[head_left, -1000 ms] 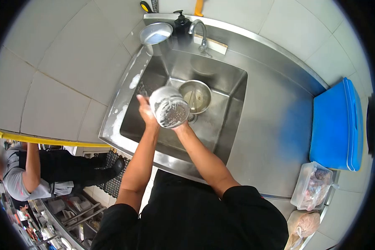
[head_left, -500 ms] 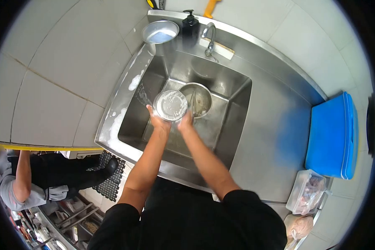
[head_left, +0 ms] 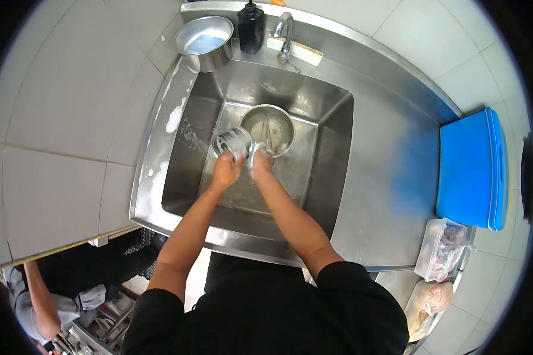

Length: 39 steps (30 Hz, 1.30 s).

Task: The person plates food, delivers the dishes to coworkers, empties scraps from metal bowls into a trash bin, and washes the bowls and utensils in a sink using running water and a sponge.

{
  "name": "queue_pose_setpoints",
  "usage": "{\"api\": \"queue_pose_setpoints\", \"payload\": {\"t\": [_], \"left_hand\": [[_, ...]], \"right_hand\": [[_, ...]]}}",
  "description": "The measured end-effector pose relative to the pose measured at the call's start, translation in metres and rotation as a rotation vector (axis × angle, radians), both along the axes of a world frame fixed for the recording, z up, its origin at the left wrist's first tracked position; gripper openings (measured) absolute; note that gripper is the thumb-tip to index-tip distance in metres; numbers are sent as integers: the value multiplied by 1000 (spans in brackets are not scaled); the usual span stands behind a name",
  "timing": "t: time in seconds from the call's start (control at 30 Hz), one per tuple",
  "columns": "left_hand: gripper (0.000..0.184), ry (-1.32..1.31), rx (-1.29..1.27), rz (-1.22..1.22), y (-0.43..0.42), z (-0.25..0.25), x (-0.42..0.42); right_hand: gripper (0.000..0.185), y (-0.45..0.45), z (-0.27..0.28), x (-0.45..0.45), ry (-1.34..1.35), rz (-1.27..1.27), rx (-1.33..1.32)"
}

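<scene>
Over the sink point(head_left: 323, 160), my left hand point(head_left: 225, 170) grips a small round metal container point(head_left: 236, 139), which is tipped onto its side. My right hand point(head_left: 262, 163) is closed around a pale, soapy scrubbing pad point(head_left: 253, 151), pressed to the container's right end; its exact kind is blurred. Just behind both hands, a round metal bowl point(head_left: 285, 121) rests on the sink floor. Inside it lies a thin metal utensil point(head_left: 266, 131), possibly tongs, in cloudy water. The container partly covers the bowl's left side.
A metal pot point(head_left: 210, 59) stands at the back left corner, beside a black pump bottle point(head_left: 250, 29) and the faucet point(head_left: 285, 38). Foam point(head_left: 159, 189) coats the left ledge. To the right are a blue cooler box point(head_left: 468, 171) and a plastic tub point(head_left: 432, 248). A person point(head_left: 47, 307) is at lower left.
The container has turned from showing its foamy round face to lying on its side. My right hand has shifted to its right end, with the pad now visible. The whole view has shifted slightly.
</scene>
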<state>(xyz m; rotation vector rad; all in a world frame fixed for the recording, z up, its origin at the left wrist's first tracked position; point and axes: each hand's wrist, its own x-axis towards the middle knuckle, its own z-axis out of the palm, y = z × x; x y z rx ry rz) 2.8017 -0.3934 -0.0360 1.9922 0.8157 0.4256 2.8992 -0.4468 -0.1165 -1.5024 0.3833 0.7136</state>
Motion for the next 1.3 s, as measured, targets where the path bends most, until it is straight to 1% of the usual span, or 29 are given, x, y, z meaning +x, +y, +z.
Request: {"api": "queue_pose_setpoints", "payload": {"t": [0.03, 0.07, 0.1, 0.17, 0.2, 0.27, 0.3, 0.37, 0.4, 0.47, 0.5, 0.57, 0.6, 0.63, 0.7, 0.77, 0.83, 0.87, 0.93, 0.97, 1.0, 1.07, 1.1, 1.13, 1.17, 1.2, 1.27, 1.3], "left_hand": [[30, 44, 39, -174, 3, 1, 5], [31, 349, -31, -338, 1, 2, 7], [31, 347, -36, -349, -6, -16, 10], [33, 349, 16, -617, -26, -76, 9], [33, 346, 13, -630, -37, -90, 13], [32, 472, 13, -834, -58, -112, 26], [32, 472, 8, -842, -68, -125, 30], [30, 627, 64, -956, -85, -151, 38], [30, 626, 66, -965, -92, -169, 38], [23, 420, 137, -930, -107, -198, 37], [23, 422, 137, -941, -108, -186, 42], [24, 367, 145, -1084, -104, -134, 63], [24, 323, 104, -1013, -98, -122, 75], [25, 279, 63, -939, -89, -121, 88], [20, 150, 40, -571, -60, -123, 110], [16, 283, 243, -324, -28, -112, 130], [17, 395, 431, -362, 5, -152, 139], [17, 388, 430, -363, 9, -156, 147], [23, 705, 215, -281, 15, -167, 159], [23, 698, 213, -281, 17, -181, 166], [24, 806, 208, -370, 17, -216, 173], [26, 905, 195, -457, 12, -218, 181], [25, 849, -29, -270, 5, -183, 181], [24, 786, -251, -85, 0, -166, 181], [24, 784, -262, -84, 4, -190, 183], [22, 812, -78, -364, 17, -238, 187], [21, 836, 111, -635, 36, -263, 179], [16, 868, -125, -552, 46, -257, 177]], "right_hand": [[24, -8, 4, 12, -168, 1, -267], [24, -18, 8, 27, -166, -10, -275], [25, -28, 14, 45, -160, -39, -197], [30, -50, 21, 76, -148, -98, -41], [30, -63, 20, 88, -150, -109, -48], [25, -80, 16, 107, -244, -41, 24], [25, -86, 29, 107, -242, -46, 17], [27, -97, 87, 101, -95, 28, 185], [27, -101, 99, 101, -96, 19, 183], [29, -110, 112, 101, -28, 70, 171], [29, -116, 112, 101, -26, 59, 170], [29, -127, 111, 104, -58, 111, 186], [29, -132, 114, 104, -57, 103, 187], [30, -136, 118, 104, -40, 75, 195], [30, -142, 130, 106, -26, 46, 204], [31, -147, 139, 108, -76, 101, 207], [33, -152, 133, 109, -72, 100, 179], [34, -153, 131, 110, -71, 100, 154], [35, -156, 132, 106, -65, 112, 140], [36, -157, 132, 103, -54, 126, 128], [38, -159, 126, 102, -41, 141, 159], [39, -162, 120, 96, -34, 142, 145], [39, -162, 119, 95, -22, 142, 135], [38, -160, 141, 92, -9, 162, 52], [38, -163, 135, 93, -8, 167, 43], [37, -166, 124, 96, -17, 164, 74], [37, -171, 116, 94, -15, 166, 114], [39, -172, 117, 96, 10, 156, 130]]}}
